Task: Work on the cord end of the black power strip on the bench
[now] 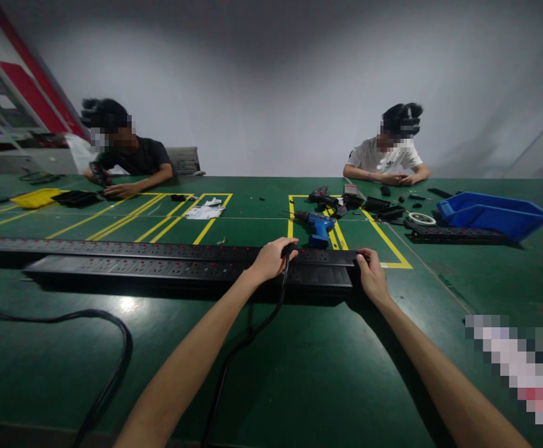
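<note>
Green table: felt-like top [299, 373] with yellow tape boxes; it bears everything, two other people seated at its far edge.
Strips: three long black power strips in view; two lie side by side across the near table, the nearer strip [182, 272] just in front of the far strip [112, 249], a third strip [453, 234] well apart at right.
Handling: the near pair look rigid, long and fairly heavy, likely to swing if lifted by one end; better taken at both ends or slid flat. Casing looks smooth, so grip edges, not sockets.
Bin: one blue bin [495, 214], far right.
Drills: two, a blue drill [318, 225] and a dark drill [322, 198] beyond.
Cable: one black cable [247, 339] runs from the plug toward the viewer.
Left hand: left hand [271, 260] closed around the plug [290, 249], on top of the strips.
Right hand: right hand [371, 274] curled over the strips' right end, fingers pressed together.
</note>
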`<state>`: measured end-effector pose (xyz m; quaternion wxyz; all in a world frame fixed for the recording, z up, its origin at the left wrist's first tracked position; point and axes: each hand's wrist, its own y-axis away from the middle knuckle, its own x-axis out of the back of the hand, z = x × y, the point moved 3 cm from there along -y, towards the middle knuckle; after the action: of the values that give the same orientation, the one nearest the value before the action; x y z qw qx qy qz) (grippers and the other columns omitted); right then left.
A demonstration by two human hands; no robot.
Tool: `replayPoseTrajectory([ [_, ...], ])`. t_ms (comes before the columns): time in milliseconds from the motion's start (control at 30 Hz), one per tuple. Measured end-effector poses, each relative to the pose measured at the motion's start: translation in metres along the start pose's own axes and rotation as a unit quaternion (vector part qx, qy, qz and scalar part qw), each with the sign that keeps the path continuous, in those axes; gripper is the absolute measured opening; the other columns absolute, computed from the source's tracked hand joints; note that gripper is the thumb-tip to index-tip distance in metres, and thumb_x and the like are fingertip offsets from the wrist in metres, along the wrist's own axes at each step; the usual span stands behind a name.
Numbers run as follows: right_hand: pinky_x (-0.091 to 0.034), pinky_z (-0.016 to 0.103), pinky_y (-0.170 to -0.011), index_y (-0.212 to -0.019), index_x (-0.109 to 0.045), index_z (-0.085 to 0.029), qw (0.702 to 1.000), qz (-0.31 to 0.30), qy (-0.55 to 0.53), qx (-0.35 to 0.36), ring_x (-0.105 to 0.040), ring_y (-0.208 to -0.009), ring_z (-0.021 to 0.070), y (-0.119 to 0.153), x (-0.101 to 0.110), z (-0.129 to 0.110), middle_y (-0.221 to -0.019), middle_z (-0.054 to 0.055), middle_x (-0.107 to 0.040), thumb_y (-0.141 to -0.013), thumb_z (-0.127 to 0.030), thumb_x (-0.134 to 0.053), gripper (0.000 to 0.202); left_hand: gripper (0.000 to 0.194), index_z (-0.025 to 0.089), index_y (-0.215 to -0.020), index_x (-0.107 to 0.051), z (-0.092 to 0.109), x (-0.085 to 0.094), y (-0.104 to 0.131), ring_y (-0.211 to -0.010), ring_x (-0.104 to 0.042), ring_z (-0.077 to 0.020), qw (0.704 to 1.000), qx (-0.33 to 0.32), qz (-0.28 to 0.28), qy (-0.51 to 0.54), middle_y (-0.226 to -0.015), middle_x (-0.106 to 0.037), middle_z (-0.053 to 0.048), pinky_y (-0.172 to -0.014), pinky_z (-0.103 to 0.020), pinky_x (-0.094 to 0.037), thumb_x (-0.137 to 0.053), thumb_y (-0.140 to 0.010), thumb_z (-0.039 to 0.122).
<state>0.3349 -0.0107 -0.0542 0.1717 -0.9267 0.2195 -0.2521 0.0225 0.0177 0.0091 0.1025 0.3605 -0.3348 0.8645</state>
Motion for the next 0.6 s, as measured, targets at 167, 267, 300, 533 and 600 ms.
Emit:
replayPoseTrajectory([
  [167,-0.042,0.044,-0.098,-0.114,-0.055,-0.022,1.000,-0.001,-0.001,0.002,-0.058,-0.106,0.0265,-0.0005,-0.0004,0.0009,-0.115,0.011,-0.063,-0.090,-0.055,-0.045,0.042,0.034,0.020,-0.124,-0.064,0.0084,-0.0004,-0.0017,-0.109,-0.065,-0.0231,0.999,-0.017,-0.003,-0.035,-0.119,-0.069,-0.009,-0.097,-0.039,-0.051,-0.059,-0.092,0.031],
  [267,-0.041,0.045,-0.098,-0.115,-0.056,-0.022,1.000,0.000,0.003,-0.001,-0.058,-0.106,0.0268,-0.0005,-0.0001,0.0019,-0.115,0.011,-0.064,-0.089,-0.055,-0.045,0.043,0.034,0.020,-0.124,-0.064,0.0095,0.0007,-0.0017,-0.106,-0.066,-0.0230,0.999,-0.019,-0.006,-0.042,-0.118,-0.070,-0.009,-0.095,-0.039,-0.051,-0.059,-0.092,0.032],
  [300,-0.041,0.045,-0.098,-0.115,-0.056,-0.022,1.000,0.000,0.004,-0.002,-0.058,-0.107,0.0267,-0.0005,-0.0002,0.0024,-0.116,0.011,-0.064,-0.089,-0.055,-0.045,0.043,0.034,0.020,-0.124,-0.064,0.0089,0.0009,-0.0018,-0.106,-0.066,-0.0230,0.999,-0.019,-0.008,-0.042,-0.117,-0.070,-0.009,-0.095,-0.039,-0.052,-0.059,-0.092,0.033],
  [533,-0.042,0.045,-0.097,-0.116,-0.055,-0.022,1.000,0.000,0.005,-0.003,-0.058,-0.106,0.0265,0.0004,-0.0006,0.0021,-0.114,0.011,-0.064,-0.089,-0.054,-0.046,0.044,0.037,0.021,-0.126,-0.065,0.0024,-0.0002,-0.0029,-0.106,-0.066,-0.0229,1.000,-0.018,-0.014,-0.008,-0.116,-0.071,-0.009,-0.096,-0.040,-0.051,-0.062,-0.091,0.034],
  [600,-0.042,0.045,-0.097,-0.116,-0.056,-0.021,1.000,0.003,0.010,-0.002,-0.058,-0.105,0.0265,0.0009,0.0000,-0.0002,-0.114,0.011,-0.064,-0.089,-0.054,-0.046,0.044,0.037,0.022,-0.126,-0.065,0.0026,0.0001,-0.0028,-0.106,-0.066,-0.0230,1.000,-0.017,-0.016,0.002,-0.116,-0.071,-0.009,-0.096,-0.040,-0.051,-0.062,-0.090,0.034],
])
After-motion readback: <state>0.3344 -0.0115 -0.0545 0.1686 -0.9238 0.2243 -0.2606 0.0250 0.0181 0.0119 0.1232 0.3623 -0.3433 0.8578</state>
